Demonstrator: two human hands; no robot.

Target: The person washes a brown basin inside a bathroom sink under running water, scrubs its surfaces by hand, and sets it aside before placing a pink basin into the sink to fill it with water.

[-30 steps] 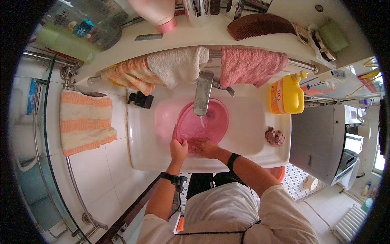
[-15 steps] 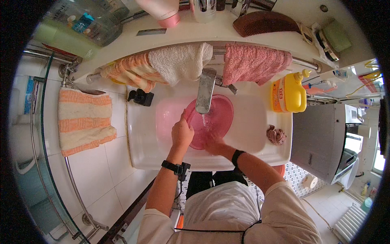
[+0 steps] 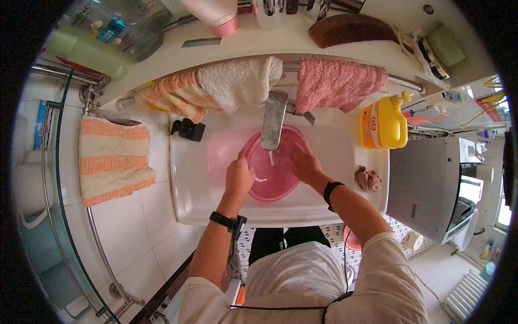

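A pink plastic basin [image 3: 274, 186] sits tilted in the white sink [image 3: 334, 189], under the grey metal faucet [image 3: 274, 121]. A thin stream of water runs from the spout into it. My left hand [image 3: 240, 175] is closed round the basin's left rim, thumb side up. My right hand [image 3: 306, 165] reaches over the right side, its fingers stretched out against the basin's inner wall. Some fingertips of both hands are hard to make out against the pink.
A yellow pump jug [image 3: 384, 124] and a crumpled brown cloth-like bundle [image 3: 367, 179] rest on the sink's right side. A small black object [image 3: 187, 129] sits at its back left. Towels [image 3: 342, 83] hang on a rail behind the faucet, below a shelf [image 3: 259, 46] of bottles.
My right hand has moved from the basin's near inner side up to its right inner side. The basin has shifted and turned slightly toward me; my left hand stays on its left rim.
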